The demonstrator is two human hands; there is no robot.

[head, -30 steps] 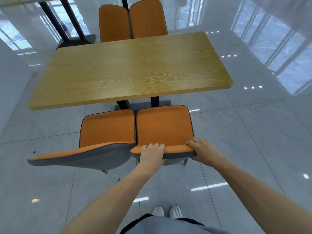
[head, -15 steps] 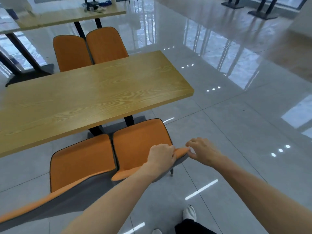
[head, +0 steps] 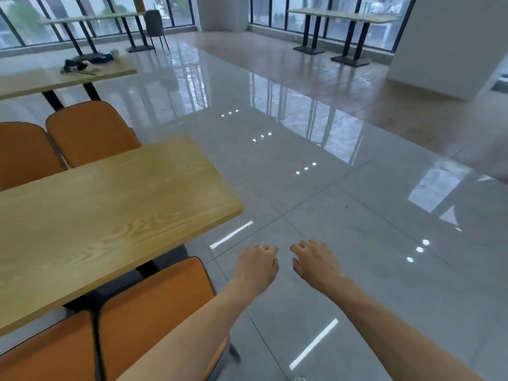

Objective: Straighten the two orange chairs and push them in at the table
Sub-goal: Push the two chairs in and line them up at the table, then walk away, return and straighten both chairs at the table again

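Observation:
Two orange chairs stand side by side at the near edge of the wooden table [head: 115, 204]. The right chair [head: 154, 303] shows its seat at the lower left, partly under the tabletop. Only a slice of the left chair [head: 46, 353] shows at the bottom left corner. My left hand [head: 257, 264] hangs over the grey floor to the right of the right chair, fingers loosely curled, holding nothing. My right hand [head: 313, 259] floats beside it, also empty with fingers apart. Neither hand touches a chair.
Two more orange chairs [head: 82, 130] stand at the table's far side. Another wooden table [head: 35, 78] with dark items on it is behind them. High tables [head: 343, 20] line the windows, and a white pillar [head: 445, 42] stands at the right. Glossy tiled floor stretches to the right.
Both hands have let go of the right chair's backrest and now hover over the floor. The view has swung up and to the right, away from the chairs.

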